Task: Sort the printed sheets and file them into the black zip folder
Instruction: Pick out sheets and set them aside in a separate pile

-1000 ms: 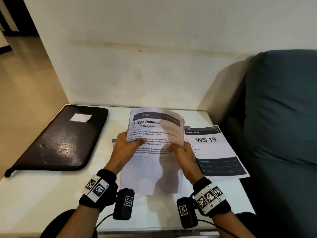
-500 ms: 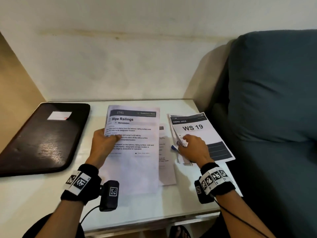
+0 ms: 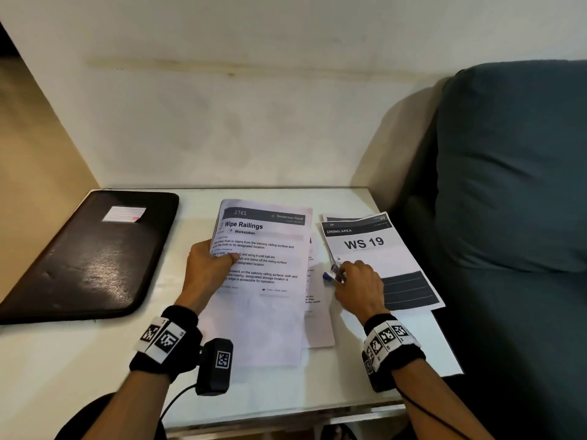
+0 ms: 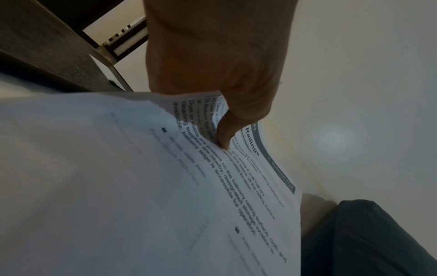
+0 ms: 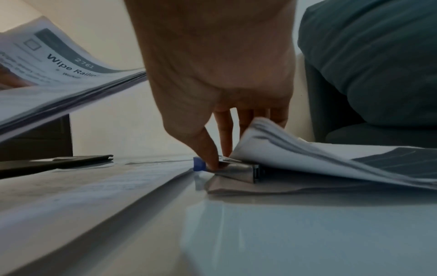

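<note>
White sheets (image 3: 263,281) lifted by left hand (image 3: 206,268); right hand (image 3: 359,287) pinches stapler (image 3: 332,276).

Head overhead; wrists close, low

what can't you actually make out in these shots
- Small blue-and-metal object under the right hand: the WS 19 sheets cover its far end in the right wrist view; too small in the head view.
- Label on the black zip folder: too small to read in the head view.
- Loose sheet under the Wipe Railings stack: mostly covered.
- Left hand fingers: hidden behind that stack.
</note>
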